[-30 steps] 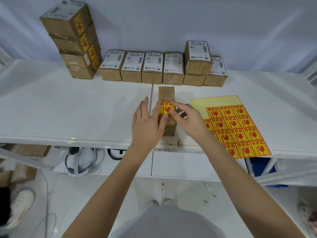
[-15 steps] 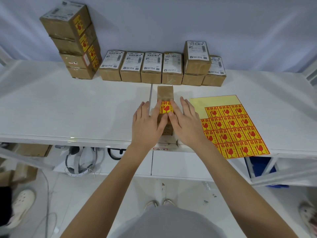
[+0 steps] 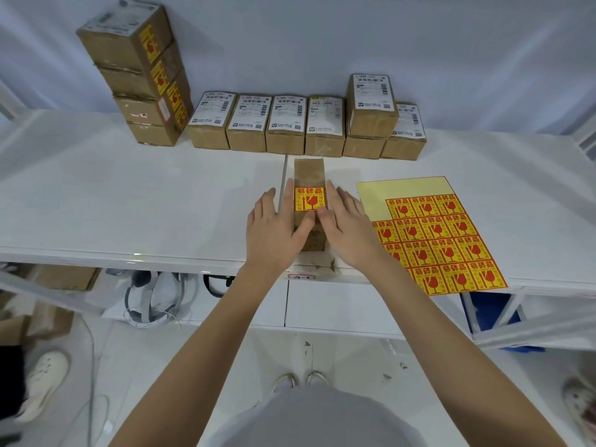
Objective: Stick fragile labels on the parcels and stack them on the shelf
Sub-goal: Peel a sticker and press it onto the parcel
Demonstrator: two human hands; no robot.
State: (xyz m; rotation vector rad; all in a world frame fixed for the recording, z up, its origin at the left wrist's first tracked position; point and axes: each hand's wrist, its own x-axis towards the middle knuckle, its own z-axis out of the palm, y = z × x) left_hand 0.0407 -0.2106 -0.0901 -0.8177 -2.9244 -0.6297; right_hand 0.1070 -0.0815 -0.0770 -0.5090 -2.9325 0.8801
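Parcel [image 3: 308, 175] between both hands' grip, thumbs pressing label [image 3: 309, 199].

Brown cardboard parcel [image 3: 309, 175] bears a yellow label [image 3: 310, 199] printed red. Right of the parcel, pale yellow sheet [image 3: 432, 221] with a grid of yellow-red labels. Behind the parcel, brown boxes [image 3: 290, 124] topped with white barcode labels. White table [image 3: 129, 201].

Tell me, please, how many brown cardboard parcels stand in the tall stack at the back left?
4, stacked: bottom parcel, second parcel, third parcel, top parcel; any behind would be hidden.
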